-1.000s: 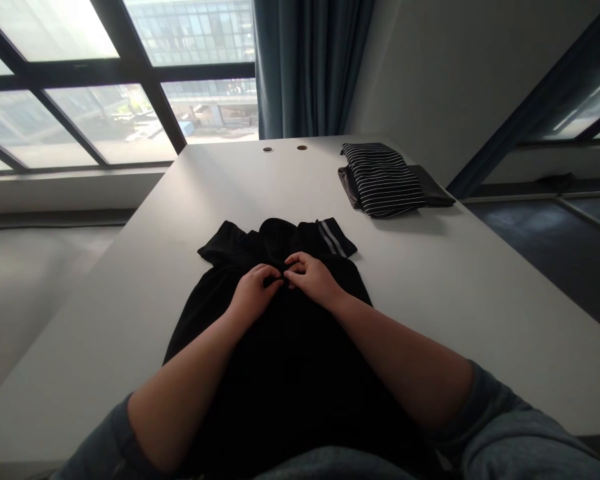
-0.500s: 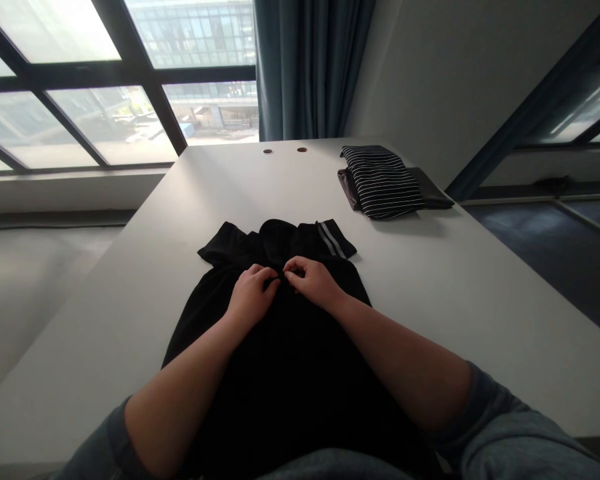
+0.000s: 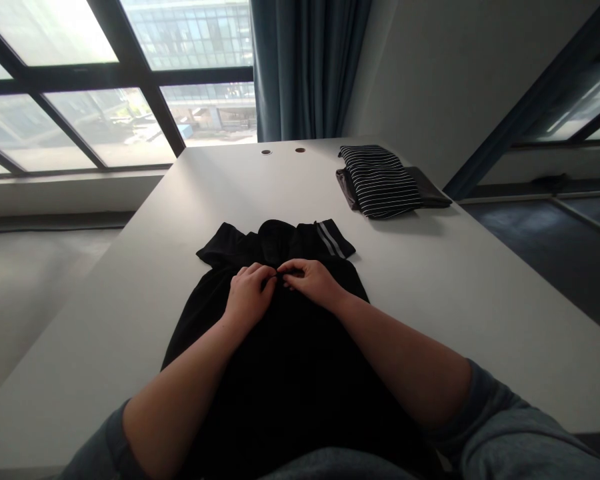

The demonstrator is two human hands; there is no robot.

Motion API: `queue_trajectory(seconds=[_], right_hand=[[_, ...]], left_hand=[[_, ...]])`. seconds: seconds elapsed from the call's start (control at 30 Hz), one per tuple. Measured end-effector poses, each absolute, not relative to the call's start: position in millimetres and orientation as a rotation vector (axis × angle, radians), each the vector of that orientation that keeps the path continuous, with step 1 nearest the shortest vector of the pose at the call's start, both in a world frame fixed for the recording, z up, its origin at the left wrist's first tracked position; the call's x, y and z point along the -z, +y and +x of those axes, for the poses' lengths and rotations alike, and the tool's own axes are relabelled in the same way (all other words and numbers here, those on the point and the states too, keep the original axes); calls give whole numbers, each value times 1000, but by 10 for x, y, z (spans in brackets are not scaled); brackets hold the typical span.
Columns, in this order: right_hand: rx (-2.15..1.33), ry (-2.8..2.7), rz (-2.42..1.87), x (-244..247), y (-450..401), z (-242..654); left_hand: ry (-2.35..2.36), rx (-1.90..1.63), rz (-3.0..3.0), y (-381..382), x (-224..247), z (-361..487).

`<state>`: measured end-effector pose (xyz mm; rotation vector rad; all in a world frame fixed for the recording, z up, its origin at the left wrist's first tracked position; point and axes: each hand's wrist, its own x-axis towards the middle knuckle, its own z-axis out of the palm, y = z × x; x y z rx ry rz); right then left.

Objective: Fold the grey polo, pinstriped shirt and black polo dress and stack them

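Right hand (image 3: 311,281) dropping slightly toward the left hand's level since the earlier frame. Left hand (image 3: 247,299) and right hand both pinching the black garment (image 3: 290,353) at its centre, fingers curled shut on the cloth, fingertips nearly meeting. Garment lying lengthwise on the white table (image 3: 130,313), grey-striped cuff (image 3: 330,239) showing at its far end. Folded striped cloth (image 3: 380,181) sitting well apart, far right.

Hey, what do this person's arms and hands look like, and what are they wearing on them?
The left hand and right hand are bare, with no gloves, and no ring or watch shows. The forearms are bare too. The left sleeve and right sleeve are soft-looking grey fabric, with no visible markings.
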<state>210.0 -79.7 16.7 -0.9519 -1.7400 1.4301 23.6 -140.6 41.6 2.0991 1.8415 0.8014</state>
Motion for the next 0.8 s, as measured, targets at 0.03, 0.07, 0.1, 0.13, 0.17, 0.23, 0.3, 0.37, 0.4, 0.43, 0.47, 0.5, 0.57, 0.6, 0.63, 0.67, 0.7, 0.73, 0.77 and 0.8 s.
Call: queue_trajectory(seconds=[0.03,0.07,0.1,0.13,0.17,0.23,0.3,0.37,0.4,0.43,0.47,0.5,0.57,0.6,0.63,0.67,0.7,0.73,0.77,0.8], right_hand=[[-1440,-1736,-947,-170,-798,2106],[-1445,-1737,-949,-172,-797,2113],[-1446,-1738,-953,-174,-796,2119],[-1445,-1740,-957,-177,-795,2124],[-1437,-1740,-960,-181,-794,2129],[-1411,-1739,-959,-194,-790,2136],[-1386,-1748,-950,-211,-782,2144],[-1393,-1757,-943,-224,-771,2153],[-1412,-1759,-940,-227,-766,2157],[-1433,-1759,-940,-229,-762,2160],[-1449,-1757,-940,-229,-760,2160],[-1457,-1756,-939,-229,-760,2157],[-1441,-1756,-944,-230,-766,2143],[-1421,-1760,-952,-233,-772,2134],[-1397,-1767,-962,-235,-779,2124],[-1372,-1775,-972,-239,-787,2114],[-1347,-1781,-980,-242,-794,2107],[-1326,-1788,-986,-246,-799,2101],[-1310,-1797,-990,-249,-804,2098],[-1299,-1809,-996,-253,-807,2098]], left_hand=[[1791,-824,2087,-1404,-416,239],[1743,-847,2061,-1401,-412,243],[1705,-869,2021,-1397,-404,246],[1679,-891,1969,-1392,-394,249],[1663,-913,1910,-1388,-383,250],[1629,-959,1791,-1381,-362,249],[1582,-993,1705,-1378,-352,243],[1560,-1007,1685,-1378,-358,234],[1577,-1013,1702,-1379,-366,230],[1609,-1019,1732,-1381,-376,227],[1646,-1023,1769,-1383,-387,224],[1680,-1027,1803,-1385,-397,221],[1706,-1030,1859,-1389,-410,218],[1702,-1031,1882,-1391,-412,217],[1698,-1035,1901,-1393,-412,216],[1700,-1041,1916,-1395,-409,216],[1709,-1042,1924,-1398,-405,217],[1725,-1033,1924,-1402,-401,217],[1746,-1014,1916,-1406,-398,218],[1769,-988,1904,-1410,-397,219]])
